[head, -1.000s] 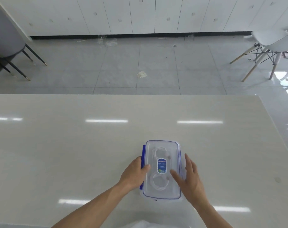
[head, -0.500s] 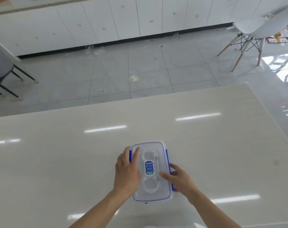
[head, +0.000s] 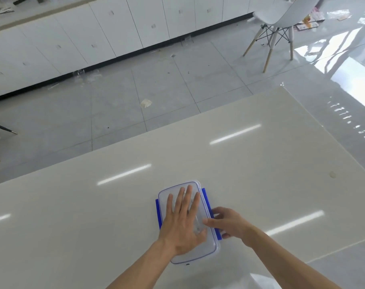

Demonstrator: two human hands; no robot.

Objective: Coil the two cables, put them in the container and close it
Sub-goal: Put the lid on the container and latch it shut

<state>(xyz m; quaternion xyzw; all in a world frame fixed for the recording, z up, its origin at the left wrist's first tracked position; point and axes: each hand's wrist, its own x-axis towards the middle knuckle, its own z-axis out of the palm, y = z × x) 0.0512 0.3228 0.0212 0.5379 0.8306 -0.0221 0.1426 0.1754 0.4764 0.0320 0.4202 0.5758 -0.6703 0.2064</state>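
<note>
A clear plastic container (head: 208, 246) with a blue-edged lid lies on the pale table near its front. My left hand (head: 182, 222) lies flat on the lid with straight fingers, pressing down and covering most of it. My right hand (head: 227, 223) grips the blue latch (head: 218, 234) on the container's right long side, thumb on the lid's edge and fingers curled round the flap. A second blue latch (head: 158, 213) sticks out on the left side. The white cables inside are mostly hidden under my left hand.
The glossy beige table (head: 260, 174) stretches wide on all sides of the container; its far edge faces a grey tiled floor. A white chair (head: 281, 17) stands at the far right, white cabinets (head: 94, 38) along the back wall.
My left hand slid from the left edge onto the lid's top and flattened. My right hand moved off the lid to the right latch. The view tilted and shifted.
</note>
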